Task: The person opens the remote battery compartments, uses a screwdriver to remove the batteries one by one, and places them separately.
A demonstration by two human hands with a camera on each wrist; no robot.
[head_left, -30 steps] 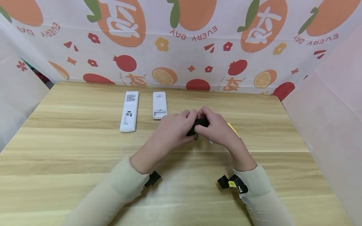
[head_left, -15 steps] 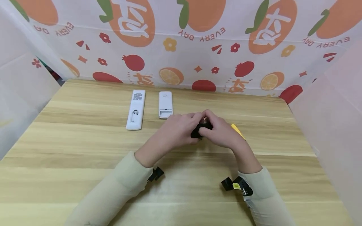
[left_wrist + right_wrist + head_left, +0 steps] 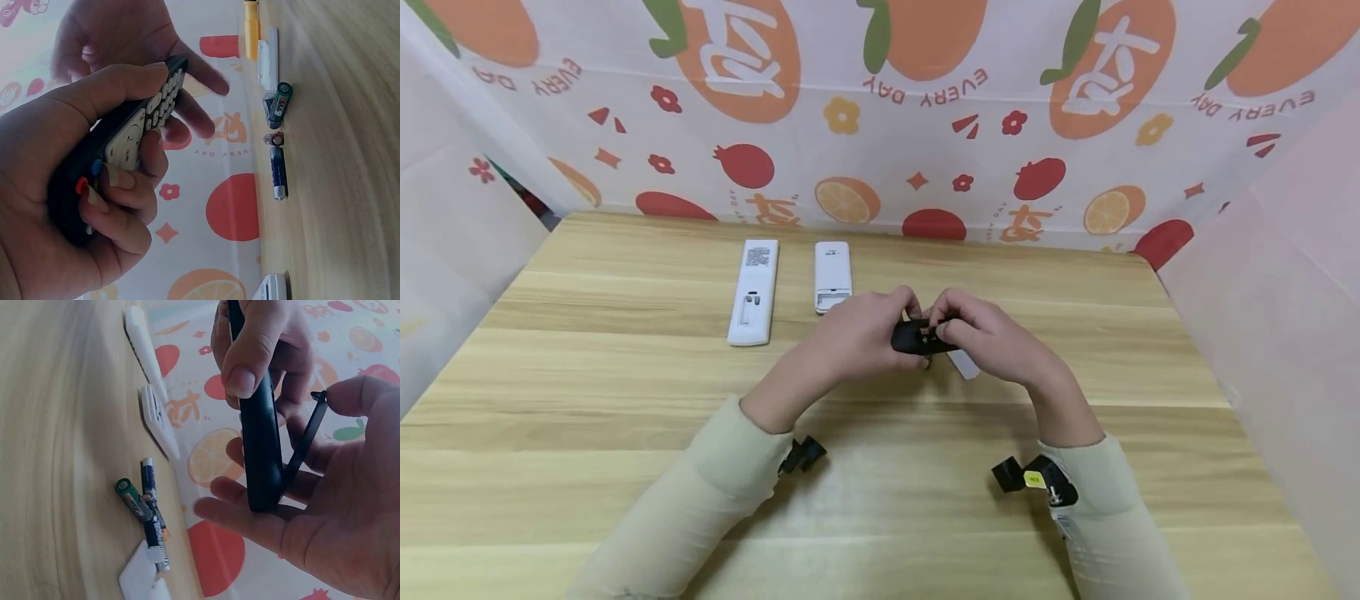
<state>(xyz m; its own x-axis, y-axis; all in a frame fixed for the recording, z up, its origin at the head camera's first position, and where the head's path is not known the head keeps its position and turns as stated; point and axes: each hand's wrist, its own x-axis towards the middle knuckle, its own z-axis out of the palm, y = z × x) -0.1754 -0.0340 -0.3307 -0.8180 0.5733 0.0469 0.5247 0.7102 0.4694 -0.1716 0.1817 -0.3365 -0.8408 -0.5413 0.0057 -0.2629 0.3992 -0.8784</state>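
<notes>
A black remote control [image 3: 908, 337] is gripped by my left hand [image 3: 865, 337], whose fingers curl over its keypad [image 3: 164, 103] in the left wrist view. Its back faces up in the head view, showing an opened battery compartment. My right hand [image 3: 996, 340] is at the remote's other end. Seen from the right wrist, a thin black battery cover [image 3: 307, 434] stands at an angle off the remote, with the right thumb on its raised tip. The other right fingers extend beneath the remote's end. Below on the table lie several batteries [image 3: 278, 175], one of them green [image 3: 131, 497].
Two white remotes, a longer one [image 3: 754, 292] and a shorter one [image 3: 832, 271], lie back-up with battery bays exposed. A flat white piece [image 3: 964, 364] lies under the right hand. Beside it is a yellow handle [image 3: 251, 31]. A fruit-print cloth [image 3: 887, 125] hangs behind the table.
The black remote has tilted so its battery compartment shows. The right hand has shifted, baring the flat white piece and hiding the yellow handle in the head view.
</notes>
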